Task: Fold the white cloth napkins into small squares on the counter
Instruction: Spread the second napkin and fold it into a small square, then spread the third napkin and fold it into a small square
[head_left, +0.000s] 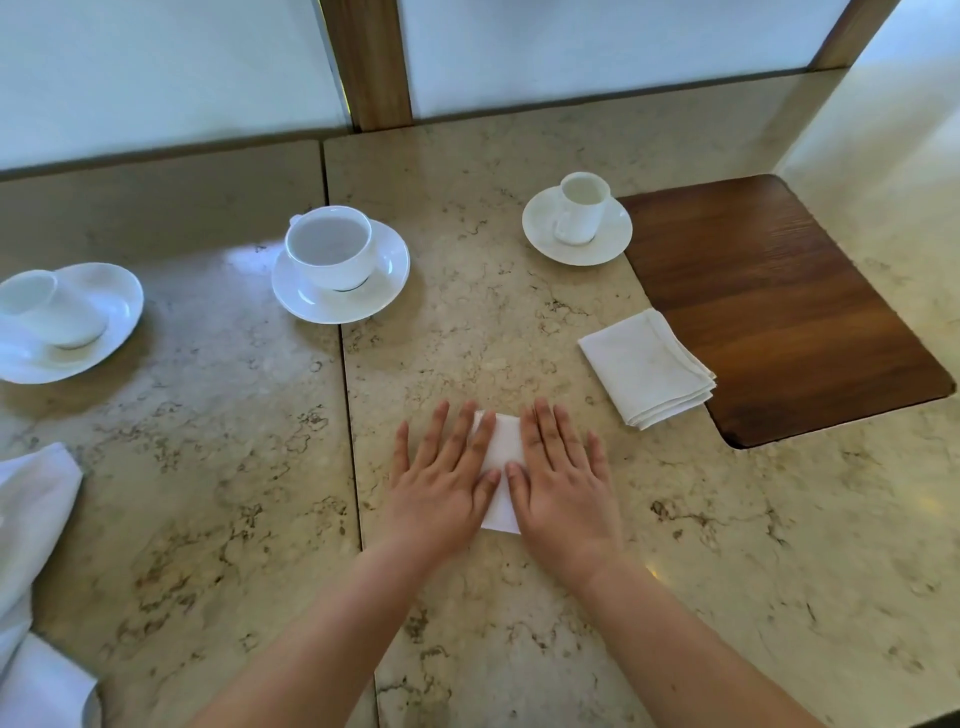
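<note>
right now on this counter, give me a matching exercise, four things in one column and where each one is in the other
Things:
1. napkin under the hands
2. folded napkin stack
3. unfolded cloth
4. small cup on saucer

Places:
A. at the left edge of the view
B. overlapping the wooden board's near left edge
C. pressed flat by left hand and right hand
D. at the board's far left corner

Pairs: 1-C, 2-B, 3-A, 4-D

small folded white napkin flat on counter, folded napkin stack beside
</note>
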